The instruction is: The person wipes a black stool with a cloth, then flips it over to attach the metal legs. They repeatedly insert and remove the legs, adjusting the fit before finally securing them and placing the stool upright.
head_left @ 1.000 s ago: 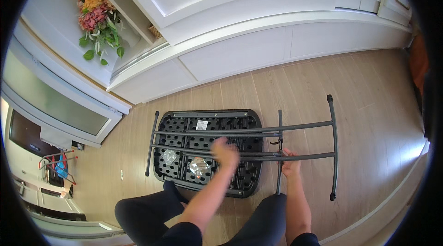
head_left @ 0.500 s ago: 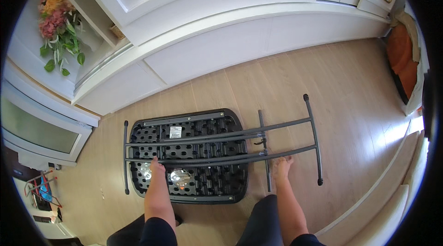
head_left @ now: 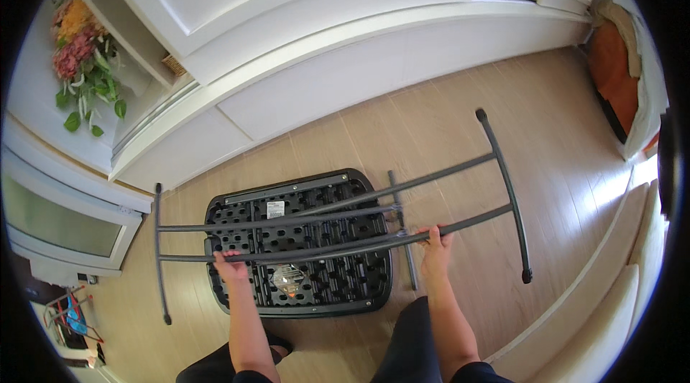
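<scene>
Two hands are on the grey tubular frame (head_left: 338,248), which spans the center of the picture above the black panel (head_left: 352,289). Your left hand (head_left: 231,268), left of center, has its fingers curled around the lower long bar; your right hand (head_left: 435,245), right of center, is closed around the same bar toward its right end. Neither hand is spread wide.

Handling: expect a stiff, fairly light assembly, probably hollow metal tube. Its length should make it awkward rather than heavy. The long bars lie at differing slopes, so treat the assembly as likely to pivot, and keep fingers away from the places where bars cross. The smooth finish may slide under a loose grip. Breakage is unlikely; scuffing of the floor (head_left: 460,124) by the end bars is more plausible.

Grip points: hold the plain stretches of tube, spaced apart as your hands are now, for balance. Avoid the short crossbar (head_left: 412,266), right of center, where the bars meet. The right end bar (head_left: 507,180) overhangs well past the panel and may tip that side. Whether the frame touches the panel cannot be told.
</scene>
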{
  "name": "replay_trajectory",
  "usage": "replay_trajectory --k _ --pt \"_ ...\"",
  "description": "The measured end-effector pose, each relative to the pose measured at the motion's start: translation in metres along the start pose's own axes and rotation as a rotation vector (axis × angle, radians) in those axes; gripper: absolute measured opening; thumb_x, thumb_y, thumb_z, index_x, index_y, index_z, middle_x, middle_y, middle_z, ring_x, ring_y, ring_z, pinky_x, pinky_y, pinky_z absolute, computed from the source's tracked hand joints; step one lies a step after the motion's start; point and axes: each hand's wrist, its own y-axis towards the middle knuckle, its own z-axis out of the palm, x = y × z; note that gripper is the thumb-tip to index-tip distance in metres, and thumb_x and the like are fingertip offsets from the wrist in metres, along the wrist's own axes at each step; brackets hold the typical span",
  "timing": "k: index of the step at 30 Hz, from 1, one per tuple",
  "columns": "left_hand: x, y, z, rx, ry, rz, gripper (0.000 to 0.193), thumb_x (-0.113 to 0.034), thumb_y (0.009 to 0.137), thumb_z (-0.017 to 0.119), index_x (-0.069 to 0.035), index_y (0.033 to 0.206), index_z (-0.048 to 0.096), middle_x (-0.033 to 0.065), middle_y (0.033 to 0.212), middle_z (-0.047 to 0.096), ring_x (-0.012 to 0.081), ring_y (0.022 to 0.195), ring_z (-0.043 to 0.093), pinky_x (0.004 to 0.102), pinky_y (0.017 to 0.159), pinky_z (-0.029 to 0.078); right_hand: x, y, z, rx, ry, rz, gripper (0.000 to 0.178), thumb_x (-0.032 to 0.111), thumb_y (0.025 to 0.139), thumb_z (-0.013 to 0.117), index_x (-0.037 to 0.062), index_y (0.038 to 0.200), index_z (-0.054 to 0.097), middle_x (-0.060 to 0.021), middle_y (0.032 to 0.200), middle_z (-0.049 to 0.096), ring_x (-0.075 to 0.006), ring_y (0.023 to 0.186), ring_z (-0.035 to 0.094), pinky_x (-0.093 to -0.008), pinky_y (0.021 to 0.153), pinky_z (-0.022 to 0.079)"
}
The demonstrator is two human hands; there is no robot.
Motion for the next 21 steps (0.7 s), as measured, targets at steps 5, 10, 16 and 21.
replay_trajectory --k 5,10,16,21 --pt "-0.036 -0.041 0.054 0.055 -0.001 0.034 0.031 -0.033 0.1 0.037 -0.011 0.078 0.042 -0.0001 0.067 0.044 0.0139 0.057 0.044 0.0298 0.056 0.044 0.052 -0.035 0.042 0.083 -0.143 -0.161 0.017 0.016 0.096 0.046 0.0066 0.108 0.037 -0.0103 0.086 0.061 -0.0176 0.082 0.057 -0.0329 0.077 0.046" --pt "-0.054 -0.024 0.056 -0.07 0.034 0.019 0.032 -0.033 0.1 0.035 -0.012 0.077 0.038 -0.0015 0.064 0.04 0.0121 0.055 0.042 0.0272 0.053 0.042 0.084 -0.047 0.08 0.186 0.009 -0.164 0.017 0.013 0.096 0.045 0.0063 0.11 0.039 -0.0111 0.088 0.06 -0.0196 0.086 0.057 -0.0341 0.083 0.045" --pt "-0.06 -0.032 0.069 -0.03 0.042 0.036 0.032 -0.031 0.1 0.037 -0.012 0.074 0.038 -0.0013 0.064 0.039 0.0127 0.054 0.04 0.0284 0.051 0.04 0.098 -0.05 0.07 0.405 0.019 -0.209 0.023 0.01 0.093 0.05 0.006 0.114 0.041 -0.0128 0.096 0.06 -0.0211 0.093 0.057 -0.0348 0.086 0.044" --pt "-0.099 -0.052 0.096 0.052 0.105 0.2 0.023 -0.025 0.098 0.043 -0.009 0.082 0.039 0.0003 0.067 0.041 0.0133 0.055 0.041 0.0303 0.051 0.041 0.143 -0.08 0.102 0.621 -0.139 -0.265 0.023 0.009 0.093 0.051 0.0038 0.113 0.041 -0.0131 0.103 0.06 -0.0169 0.095 0.055 -0.0313 0.088 0.042"
